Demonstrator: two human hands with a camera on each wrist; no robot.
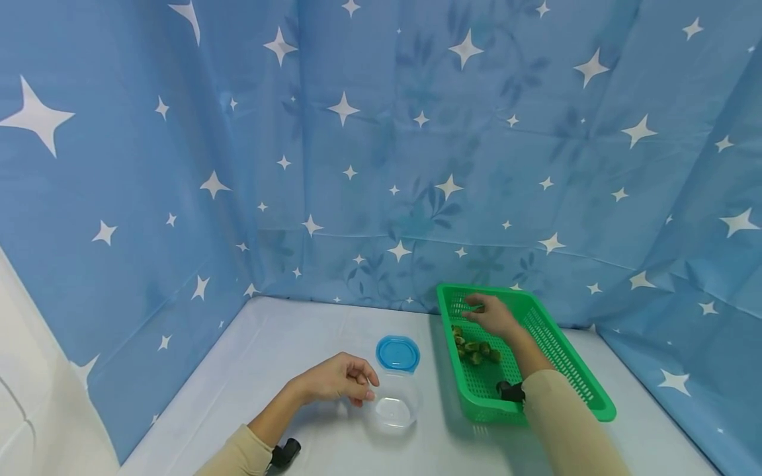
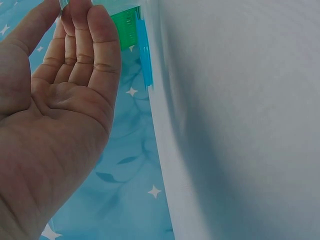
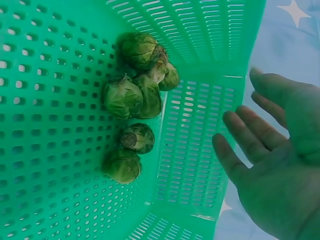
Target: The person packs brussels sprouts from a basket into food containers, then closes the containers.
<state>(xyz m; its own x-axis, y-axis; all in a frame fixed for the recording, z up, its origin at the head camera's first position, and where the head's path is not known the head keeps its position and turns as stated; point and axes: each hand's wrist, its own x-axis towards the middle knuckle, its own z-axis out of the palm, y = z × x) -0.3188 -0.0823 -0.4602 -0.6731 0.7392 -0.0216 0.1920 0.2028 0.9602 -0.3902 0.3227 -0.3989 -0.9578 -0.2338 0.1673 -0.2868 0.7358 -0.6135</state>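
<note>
My left hand [image 1: 342, 379] pinches the left rim of a clear plastic container [image 1: 394, 408] on the table; in the left wrist view its fingertips [image 2: 102, 22] and thumb meet a sliver of clear plastic at the top edge. Over the far left part of a green plastic basket [image 1: 470, 398] is my right hand [image 1: 493, 316], with nothing in its grasp. Its fingers are parted and slightly bent in the right wrist view. Several Brussels sprouts [image 3: 123, 97] lie in a loose cluster on the basket's bottom, apart from the right hand.
A blue lid [image 1: 397, 353] lies flat just behind the clear container. The white table [image 1: 297, 330] ends at a blue star-patterned curtain [image 1: 381, 165] at the back and sides. The basket's raised, slotted walls surround the sprouts.
</note>
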